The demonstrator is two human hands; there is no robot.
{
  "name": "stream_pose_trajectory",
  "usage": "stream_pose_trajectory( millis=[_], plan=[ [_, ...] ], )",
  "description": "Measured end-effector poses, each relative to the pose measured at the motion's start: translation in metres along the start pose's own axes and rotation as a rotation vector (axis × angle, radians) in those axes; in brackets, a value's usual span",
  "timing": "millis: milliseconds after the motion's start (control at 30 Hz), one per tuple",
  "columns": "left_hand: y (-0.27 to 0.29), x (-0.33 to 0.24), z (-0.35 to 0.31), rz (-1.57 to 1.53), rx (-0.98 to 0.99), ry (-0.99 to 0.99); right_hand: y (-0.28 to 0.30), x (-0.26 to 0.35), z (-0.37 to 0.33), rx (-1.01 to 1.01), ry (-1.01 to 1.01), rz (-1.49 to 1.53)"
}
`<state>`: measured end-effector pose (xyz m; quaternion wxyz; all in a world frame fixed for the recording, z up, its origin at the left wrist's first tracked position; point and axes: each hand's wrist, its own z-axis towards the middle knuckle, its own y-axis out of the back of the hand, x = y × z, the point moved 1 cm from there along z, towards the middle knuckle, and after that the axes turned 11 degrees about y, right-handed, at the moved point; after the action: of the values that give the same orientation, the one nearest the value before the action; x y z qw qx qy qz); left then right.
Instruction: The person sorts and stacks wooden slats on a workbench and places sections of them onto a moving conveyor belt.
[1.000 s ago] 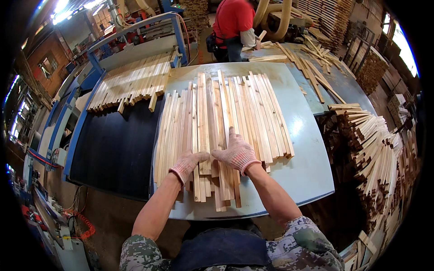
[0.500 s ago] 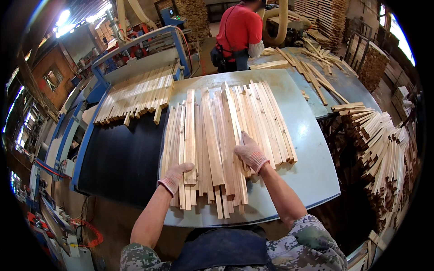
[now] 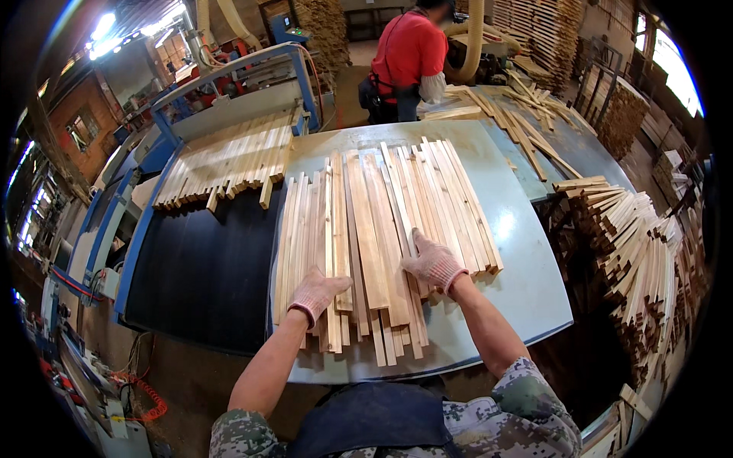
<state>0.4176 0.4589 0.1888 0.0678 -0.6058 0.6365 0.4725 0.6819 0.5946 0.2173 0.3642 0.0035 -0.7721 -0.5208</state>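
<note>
Many pale wooden strips (image 3: 372, 252) lie lengthwise, side by side and partly overlapping, with uneven near ends. My left hand (image 3: 314, 294), in a pale knitted glove, is closed at the near left part of this layer. Its thumb lies across a strip (image 3: 330, 229), and the other fingers are mostly hidden. On the right side, my right hand (image 3: 434, 262), gloved the same way, grips a narrow strip (image 3: 397, 191) with the thumb pointing away from me. Under the wood is a smooth pale blue-grey table (image 3: 527, 282).
Left of the table is a black conveyor belt (image 3: 202, 275) beneath a blue machine frame (image 3: 221, 72), carrying another row of strips (image 3: 221, 164). A person in red (image 3: 412, 53) stands beyond the table. Stacked strips (image 3: 649, 259) and a table with loose pieces (image 3: 550, 130) are to the right.
My left hand has moved right and slightly up, shifting strips inward; the one under its thumb now shows a narrower face. My right hand has shifted slightly right, and the middle strips lie closer together.
</note>
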Motion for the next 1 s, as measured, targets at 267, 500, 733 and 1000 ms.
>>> stream_pose_trajectory(
  millis=[267,500,733,1000],
  plan=[
    [0.016,-0.009,0.004,0.201,0.007,-0.054,-0.010,0.013,0.003,-0.043,-0.055,-0.116],
    [0.014,0.009,0.008,-0.302,0.182,0.002,-0.020,0.039,0.003,-0.477,0.276,-0.111],
    [-0.005,0.024,0.029,-0.621,0.366,0.058,-0.040,0.071,0.027,-0.365,0.309,-0.179],
    [0.005,0.011,0.030,-0.276,0.159,-0.177,-0.053,0.088,0.038,-0.323,0.161,-0.245]
  ],
)
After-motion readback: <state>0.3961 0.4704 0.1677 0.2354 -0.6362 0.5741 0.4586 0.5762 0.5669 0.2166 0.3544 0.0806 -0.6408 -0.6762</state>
